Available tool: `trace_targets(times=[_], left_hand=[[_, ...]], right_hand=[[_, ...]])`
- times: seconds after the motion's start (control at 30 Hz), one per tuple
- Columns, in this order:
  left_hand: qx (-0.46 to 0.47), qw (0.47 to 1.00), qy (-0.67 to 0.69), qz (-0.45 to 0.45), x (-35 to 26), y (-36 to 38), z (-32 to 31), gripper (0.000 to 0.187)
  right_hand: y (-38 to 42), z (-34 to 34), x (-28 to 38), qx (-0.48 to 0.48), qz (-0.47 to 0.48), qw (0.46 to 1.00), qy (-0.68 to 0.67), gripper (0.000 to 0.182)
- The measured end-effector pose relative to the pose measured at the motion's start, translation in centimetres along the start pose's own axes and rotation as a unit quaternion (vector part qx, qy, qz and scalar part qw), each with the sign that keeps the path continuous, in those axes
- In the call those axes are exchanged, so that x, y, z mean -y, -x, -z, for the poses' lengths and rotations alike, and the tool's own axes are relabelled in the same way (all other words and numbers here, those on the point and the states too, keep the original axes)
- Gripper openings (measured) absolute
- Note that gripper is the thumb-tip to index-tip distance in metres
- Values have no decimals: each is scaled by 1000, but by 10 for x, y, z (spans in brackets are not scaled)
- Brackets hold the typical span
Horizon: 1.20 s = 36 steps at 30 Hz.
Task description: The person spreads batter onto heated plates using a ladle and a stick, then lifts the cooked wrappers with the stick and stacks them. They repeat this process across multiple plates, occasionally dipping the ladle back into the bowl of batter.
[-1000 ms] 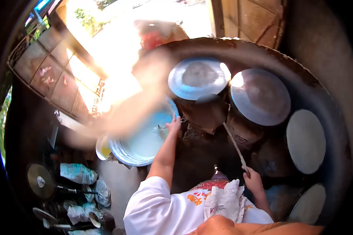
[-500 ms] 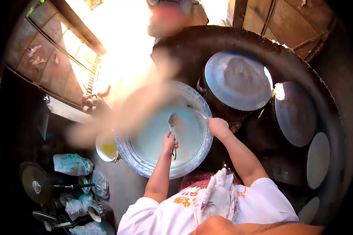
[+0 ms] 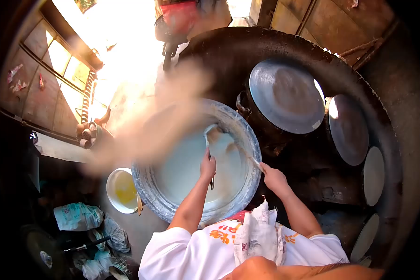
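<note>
A large round basin (image 3: 255,175) with a whitish rim holds a pale, milky liquid (image 3: 179,163). My left hand (image 3: 208,166) is closed round the handle of a ladle (image 3: 213,133), whose bowl is over the upper part of the liquid. My right hand (image 3: 273,178) grips a thin light handle (image 3: 255,163) at the basin's right rim; its far end reaches over the basin and is hard to make out. A blurred tan smear covers the basin's upper left part.
Round metal plates (image 3: 287,95) (image 3: 349,129) stand on a dark curved stove (image 3: 219,44) at the right. A white bowl with yellow liquid (image 3: 121,190) is left of the basin. Plastic bags (image 3: 78,216) lie lower left. A basket of brown items (image 3: 88,133) is at the left.
The view has shifted somewhat. My left hand and the ladle have moved up within the basin. My right hand is lower along the rim, with its tool turned more downward.
</note>
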<state>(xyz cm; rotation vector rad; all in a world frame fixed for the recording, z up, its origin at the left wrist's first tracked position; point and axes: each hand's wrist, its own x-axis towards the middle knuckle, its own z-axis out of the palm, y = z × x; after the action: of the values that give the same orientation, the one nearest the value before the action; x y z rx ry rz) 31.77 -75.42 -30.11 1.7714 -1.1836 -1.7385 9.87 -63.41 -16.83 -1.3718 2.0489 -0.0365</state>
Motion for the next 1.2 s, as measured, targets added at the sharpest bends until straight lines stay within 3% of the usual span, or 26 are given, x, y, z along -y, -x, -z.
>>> trace_targets(times=[0.07,0.13,0.27,0.37,0.4,0.47,0.57,0.63,0.67,0.7,0.73,0.83,0.9,0.97,1.0,1.03,1.07,1.1,1.17,1.2], left_hand=[[-46,996,73,27,17,-8,-18,54],[1,954,272,124,14,7,-35,42],[56,784,562,259,20,18,-57,37],[142,645,696,280,21,26,-72,8],[170,614,720,275,13,35,-74,11],[228,550,761,257,-16,64,-73,39],[417,469,752,200,-67,107,-53,47],[429,503,744,99,-119,157,-41,26],[421,528,735,64,-142,180,-29,25],[429,532,729,35,-165,202,-18,26],[430,560,707,18,-192,223,-9,47],[507,594,615,-108,-255,260,21,45],[499,600,607,-150,-294,278,40,44],[524,562,613,-184,-325,286,51,43],[520,548,629,-185,-332,293,51,44],[592,552,556,-187,-311,279,57,44],[567,584,561,-152,-285,263,66,44],[510,598,613,-87,-260,257,67,43],[473,559,679,56,-231,246,65,44],[482,532,688,105,-228,233,65,44]], right_hand=[[-10,-26,-2,29,-33,999,6,43],[-6,-49,4,49,-14,997,-55,41],[4,-93,-27,-60,141,974,-164,40],[29,-60,-23,100,-7,933,-345,42],[40,-40,-16,152,-72,898,-407,43],[54,-22,-21,157,-60,868,-468,44],[54,-4,-38,181,-14,805,-565,46],[72,47,-27,239,31,756,-609,47],[80,65,-18,226,57,749,-621,48],[89,86,-7,241,98,709,-656,45],[94,101,-2,253,134,688,-667,44],[100,155,34,250,244,647,-678,41],[106,186,65,223,308,633,-675,42],[107,200,84,217,373,609,-666,43],[103,196,84,220,378,605,-666,43],[98,175,73,225,372,605,-667,44],[93,150,61,238,367,601,-669,44],[89,123,46,242,308,625,-676,44],[90,84,32,271,146,632,-711,45],[87,91,32,258,137,654,-698,45]])
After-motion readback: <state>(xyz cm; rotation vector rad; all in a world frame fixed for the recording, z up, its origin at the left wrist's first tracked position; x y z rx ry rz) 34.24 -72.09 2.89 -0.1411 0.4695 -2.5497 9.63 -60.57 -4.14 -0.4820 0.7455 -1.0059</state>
